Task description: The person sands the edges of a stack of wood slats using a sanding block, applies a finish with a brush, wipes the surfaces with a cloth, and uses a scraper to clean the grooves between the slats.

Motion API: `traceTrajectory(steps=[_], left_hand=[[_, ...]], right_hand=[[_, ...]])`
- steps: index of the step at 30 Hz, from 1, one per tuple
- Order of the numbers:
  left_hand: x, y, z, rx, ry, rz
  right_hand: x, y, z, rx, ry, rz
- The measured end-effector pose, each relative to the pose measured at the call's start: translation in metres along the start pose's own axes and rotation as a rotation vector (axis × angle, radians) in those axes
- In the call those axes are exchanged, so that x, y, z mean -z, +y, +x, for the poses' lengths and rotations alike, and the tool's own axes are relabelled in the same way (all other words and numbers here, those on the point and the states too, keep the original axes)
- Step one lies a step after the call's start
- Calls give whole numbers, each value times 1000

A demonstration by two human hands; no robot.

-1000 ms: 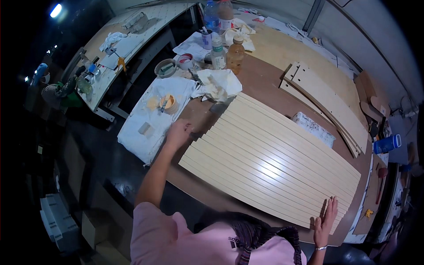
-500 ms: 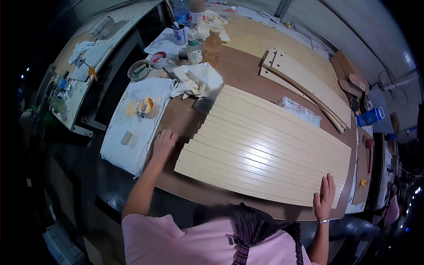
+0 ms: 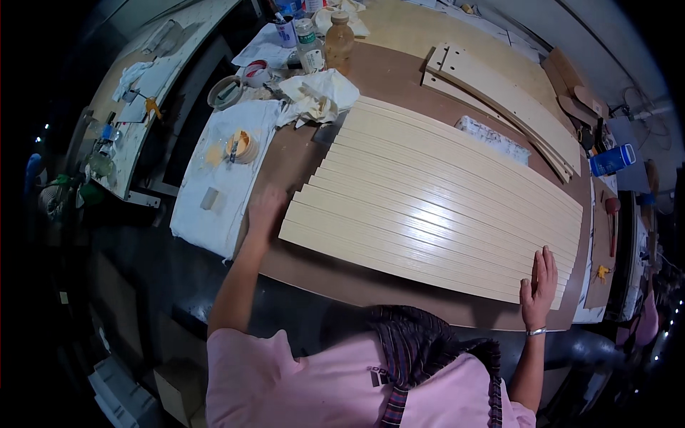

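Pale cream slats (image 3: 399, 192) lie side by side on the brown work table, their left ends stepped. My right hand (image 3: 540, 285) rests with fingers stretched out on the near right end of the slats. Beside their near left corner, my left hand (image 3: 267, 208) is over the brown board. It is smeared by motion, so its fingers and anything in them cannot be made out. A white cloth (image 3: 191, 196) lies to its left, bearing a small tub of tan paste (image 3: 245, 148) with a tool in it and a small grey block (image 3: 209, 198).
Behind the slats are a crumpled rag (image 3: 321, 96), an amber bottle (image 3: 340, 39), a clear bottle (image 3: 310, 53) and a round dish (image 3: 225, 93). A paint-spotted white block (image 3: 492, 139) and drilled boards (image 3: 506, 100) lie at the far right, near a blue container (image 3: 612, 160).
The view has tilted, so the table sits higher in the picture. My left hand, sharp before and lying on the table, is now blurred. My right hand remains on the slats.
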State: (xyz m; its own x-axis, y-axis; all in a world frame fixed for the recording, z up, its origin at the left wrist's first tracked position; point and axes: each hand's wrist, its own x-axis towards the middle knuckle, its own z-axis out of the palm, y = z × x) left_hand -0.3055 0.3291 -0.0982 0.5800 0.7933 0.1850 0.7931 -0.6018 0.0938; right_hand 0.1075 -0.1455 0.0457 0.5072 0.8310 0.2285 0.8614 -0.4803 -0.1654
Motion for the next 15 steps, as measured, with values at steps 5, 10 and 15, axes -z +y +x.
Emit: traceTrajectory(steps=[5,10,15], left_hand=[[115,56,2,205,288,-720],[155,129,-3,-240,251,-472],[158,167,9,-120,171,-410]], right_hand=[[6,2,-3,-21,11,-26],[2,4,-5,-22,13,-27],[3,0,-1,-21,25,-18]])
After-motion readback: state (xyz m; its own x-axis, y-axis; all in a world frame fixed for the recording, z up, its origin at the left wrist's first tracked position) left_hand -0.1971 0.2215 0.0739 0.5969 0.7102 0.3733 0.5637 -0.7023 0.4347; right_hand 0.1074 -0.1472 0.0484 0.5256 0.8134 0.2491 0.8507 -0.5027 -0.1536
